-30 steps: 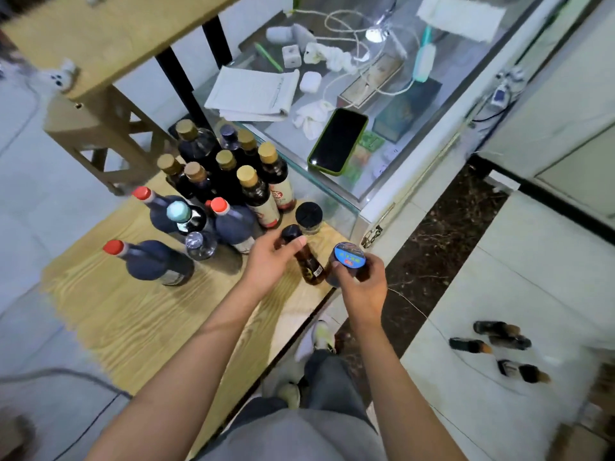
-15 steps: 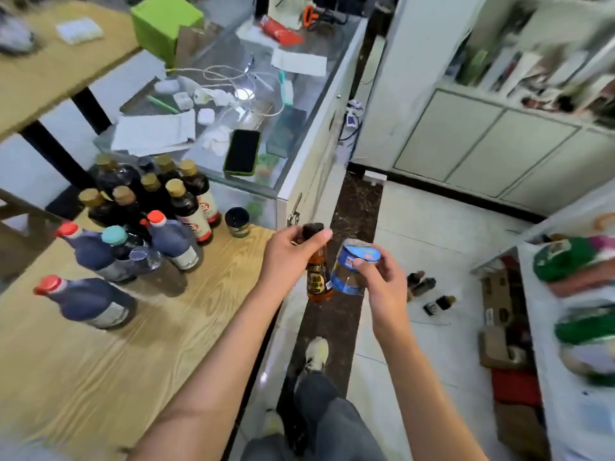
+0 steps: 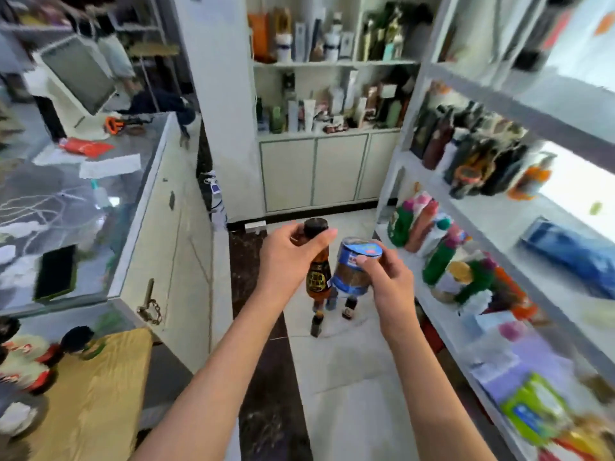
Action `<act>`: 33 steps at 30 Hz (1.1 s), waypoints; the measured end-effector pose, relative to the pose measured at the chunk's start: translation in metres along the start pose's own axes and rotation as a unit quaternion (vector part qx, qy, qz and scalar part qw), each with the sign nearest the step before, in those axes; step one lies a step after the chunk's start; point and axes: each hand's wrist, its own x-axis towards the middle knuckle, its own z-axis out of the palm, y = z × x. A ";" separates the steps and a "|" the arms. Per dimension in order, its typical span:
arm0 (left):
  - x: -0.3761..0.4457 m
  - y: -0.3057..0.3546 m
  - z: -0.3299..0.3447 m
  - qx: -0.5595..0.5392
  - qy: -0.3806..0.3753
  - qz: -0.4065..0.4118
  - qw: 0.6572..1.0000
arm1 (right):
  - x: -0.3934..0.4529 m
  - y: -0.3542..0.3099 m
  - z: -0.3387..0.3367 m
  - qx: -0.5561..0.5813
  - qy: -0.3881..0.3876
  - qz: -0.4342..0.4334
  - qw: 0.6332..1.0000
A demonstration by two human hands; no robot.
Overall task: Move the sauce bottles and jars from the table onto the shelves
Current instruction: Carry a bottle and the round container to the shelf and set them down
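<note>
Far left, low: wooden table (image 3: 96, 387) with the blurred tops of remaining sauce bottles (image 3: 23, 361) at its left edge. Above it, a glass counter (image 3: 83, 201) carrying a dark phone (image 3: 55, 272), loose papers (image 3: 109, 166) and a monitor (image 3: 78, 76) further back.

Centre, over the tiled floor (image 3: 349, 377): left hand (image 3: 286, 261) curled round the neck of a small brown bottle (image 3: 317, 272) with a black cap, thumb tip laid across just under the cap, bottle upright and hanging below the fingers. Just beside it, touching or nearly so, a blue-lidded jar (image 3: 354, 266) of brown contents, pinched at the lid rim by the right hand (image 3: 387, 281), thumb on the near edge, jar tilted slightly. Both held in the air, off the table and short of the shelves. Below them on the floor, 3 small dark bottles (image 3: 316, 324) standing close together.

Behind: white cabinet (image 3: 316, 168) with stocked shelving above.

Right: white shelves (image 3: 499, 227) in tiers, crowded with blurred bottles, green and orange packs, a blue package (image 3: 572, 251).
</note>
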 end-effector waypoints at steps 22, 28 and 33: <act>0.041 0.254 0.462 -0.060 -0.259 0.220 0.939 | 0.136 -0.201 -0.393 -0.155 0.273 -0.223 0.923; 0.074 0.288 0.537 -0.085 -0.301 0.273 0.910 | 0.181 -0.225 -0.437 -0.197 0.359 -0.237 0.881; 0.110 0.301 0.602 -0.119 -0.362 0.272 0.884 | 0.226 -0.237 -0.462 -0.227 0.416 -0.224 0.852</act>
